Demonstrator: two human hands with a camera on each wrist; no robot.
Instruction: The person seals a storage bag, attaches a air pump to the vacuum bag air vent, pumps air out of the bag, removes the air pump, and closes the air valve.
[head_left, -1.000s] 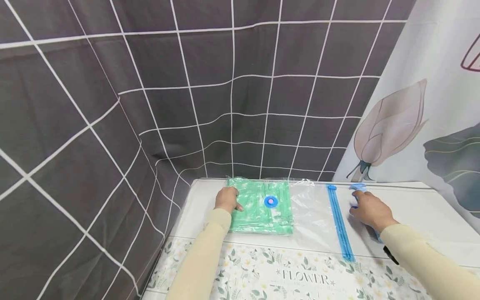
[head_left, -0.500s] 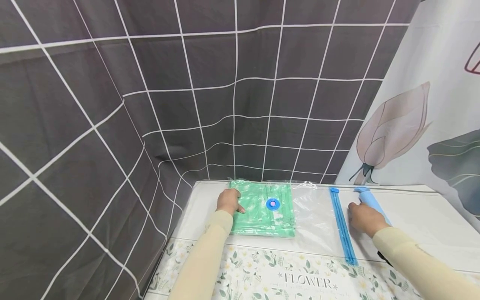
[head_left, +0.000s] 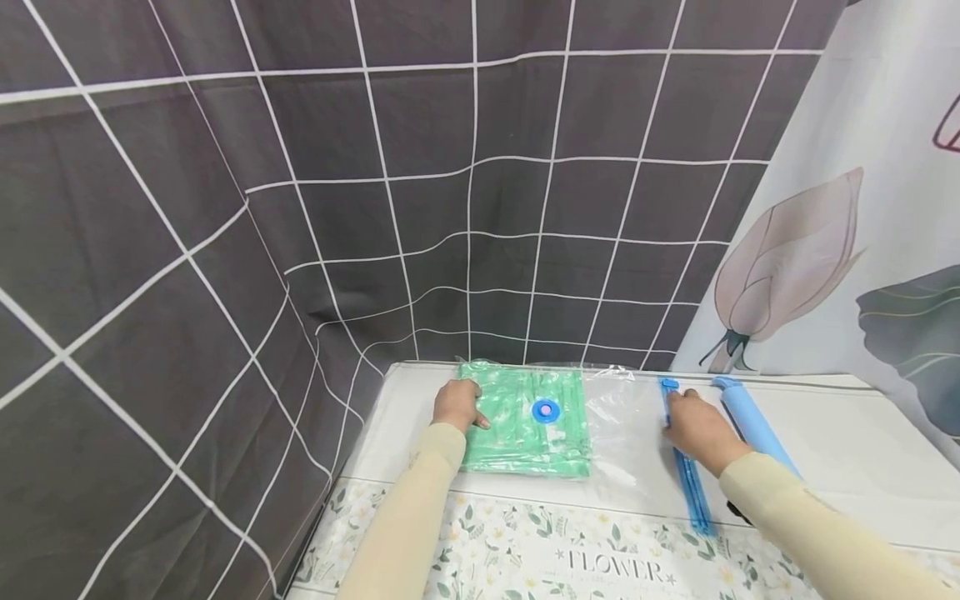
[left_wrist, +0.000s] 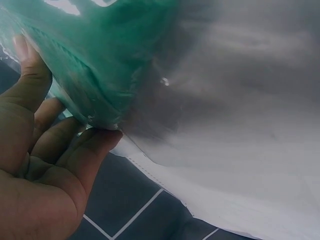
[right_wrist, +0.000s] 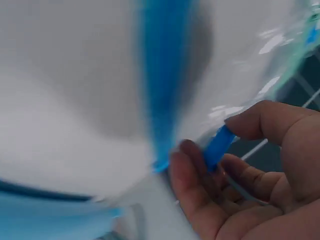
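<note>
A clear vacuum storage bag (head_left: 611, 417) lies flat with folded green contents (head_left: 517, 450) in its left part and a round blue valve (head_left: 546, 410) on top. My left hand (head_left: 456, 404) grips the bag's left edge, the thumb on one side and curled fingers at the rim in the left wrist view. At the far end of the bag's blue zip strip (head_left: 693, 496), my right hand (head_left: 699, 427) pinches a small blue zip slider (right_wrist: 218, 147) between thumb and fingers. Right of this hand lies a light blue hand pump (head_left: 753, 421), apart from it.
The white table (head_left: 847, 467) bears a flowered mat (head_left: 600, 542) marked FLOWER along its front. A dark gridded cloth (head_left: 510, 200) hangs behind and to the left. At the right hangs a pale curtain (head_left: 825, 308) with flower prints.
My right hand has left the hand pump and moved left to the far end of the zip strip. The left hand has stayed at the bag's left edge.
</note>
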